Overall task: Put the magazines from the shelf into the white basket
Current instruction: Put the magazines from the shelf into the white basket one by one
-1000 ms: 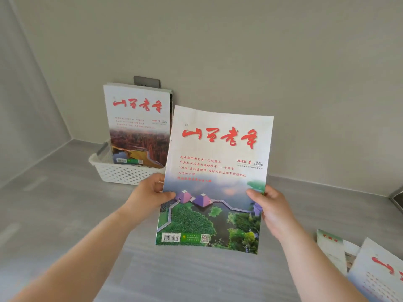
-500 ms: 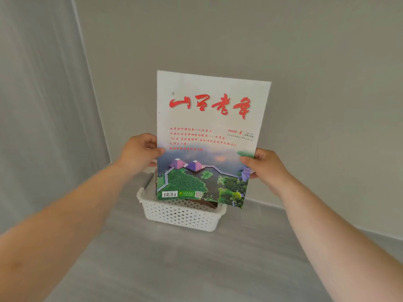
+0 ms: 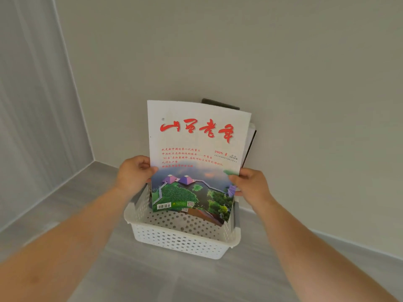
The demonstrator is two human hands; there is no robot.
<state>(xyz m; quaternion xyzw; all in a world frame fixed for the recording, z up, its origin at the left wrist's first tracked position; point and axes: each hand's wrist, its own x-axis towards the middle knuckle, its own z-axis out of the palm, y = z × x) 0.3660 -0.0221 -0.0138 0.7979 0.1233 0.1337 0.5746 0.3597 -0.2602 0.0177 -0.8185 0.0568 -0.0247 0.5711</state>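
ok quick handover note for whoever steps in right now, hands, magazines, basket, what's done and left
Left hand: gripping the front magazine's left edge.
Right hand: gripping its right edge.
The magazine is upright, its bottom edge inside the white basket near the back, not released.
Done: at least one other magazine already stands behind it in the basket, against the wall.
Left: let go of this one. No other magazines are in view, so check the shelf.

Two hands, left (image 3: 133, 174) and right (image 3: 253, 186), one white basket (image 3: 183, 240), one front magazine (image 3: 196, 153), and at least one more magazine (image 3: 250, 138) behind it.
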